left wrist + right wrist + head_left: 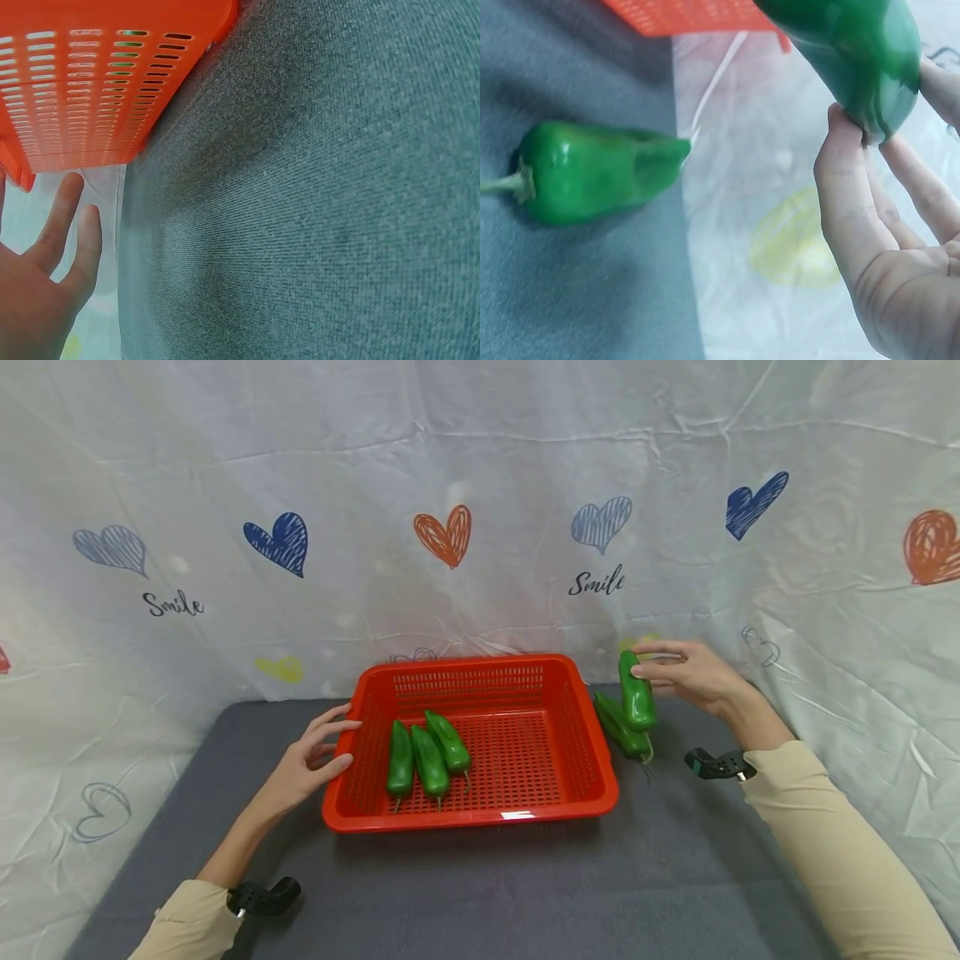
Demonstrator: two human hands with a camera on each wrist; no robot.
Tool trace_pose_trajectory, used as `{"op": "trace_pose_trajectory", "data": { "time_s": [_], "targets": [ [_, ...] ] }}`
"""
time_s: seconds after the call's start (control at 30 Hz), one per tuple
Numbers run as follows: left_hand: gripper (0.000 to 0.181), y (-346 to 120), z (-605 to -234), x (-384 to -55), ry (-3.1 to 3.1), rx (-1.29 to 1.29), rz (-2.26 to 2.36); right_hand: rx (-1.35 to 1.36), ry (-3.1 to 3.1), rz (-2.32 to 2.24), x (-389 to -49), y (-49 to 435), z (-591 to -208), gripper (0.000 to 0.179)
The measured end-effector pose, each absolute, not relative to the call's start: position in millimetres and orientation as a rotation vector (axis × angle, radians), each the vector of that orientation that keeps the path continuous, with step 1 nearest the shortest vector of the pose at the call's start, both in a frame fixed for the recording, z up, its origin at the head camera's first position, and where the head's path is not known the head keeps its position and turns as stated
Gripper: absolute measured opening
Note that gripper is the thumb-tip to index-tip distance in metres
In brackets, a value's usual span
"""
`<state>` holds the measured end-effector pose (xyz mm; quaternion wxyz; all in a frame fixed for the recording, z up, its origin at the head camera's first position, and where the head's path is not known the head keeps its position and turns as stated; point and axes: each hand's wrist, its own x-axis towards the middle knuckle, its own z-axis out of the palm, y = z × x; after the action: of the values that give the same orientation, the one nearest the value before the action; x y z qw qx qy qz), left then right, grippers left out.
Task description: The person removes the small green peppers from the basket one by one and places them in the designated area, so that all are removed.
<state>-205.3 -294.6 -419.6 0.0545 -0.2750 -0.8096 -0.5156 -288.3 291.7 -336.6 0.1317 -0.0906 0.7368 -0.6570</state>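
The right hand (686, 677) pinches a glossy green, tapering pepper (637, 702) by its tip, raised right of the red perforated plastic basket (480, 817) — the left hand (298, 772) spreads its fingers at the opposite end. A light, steady pinch seems best — slick skin could slip.

The person wears long sleeves of plain beige cloth. The left sleeve (187, 920), at the near left, ends at the wrist, with a small bump on its outer edge. The right sleeve (847, 852), at the right, shows soft creases near its cuff. Each wrist bears a compact black camera: the left wrist camera (266, 897) has a rounded end, the right wrist camera (718, 765) a dark greenish patch. The left hand (306, 766) and right hand (693, 677) are bare.
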Motion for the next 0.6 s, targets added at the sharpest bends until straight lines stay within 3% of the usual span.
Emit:
{"op": "trace_pose_trajectory", "data": {
  "time_s": [0.6],
  "targets": [
    [0.048, -295.2, -420.4, -205.5, -2.464, -0.836, -1.563, -0.228, 2.259, -1.739, -297.3, 320.2, -369.1, 0.059]
  ]
}}
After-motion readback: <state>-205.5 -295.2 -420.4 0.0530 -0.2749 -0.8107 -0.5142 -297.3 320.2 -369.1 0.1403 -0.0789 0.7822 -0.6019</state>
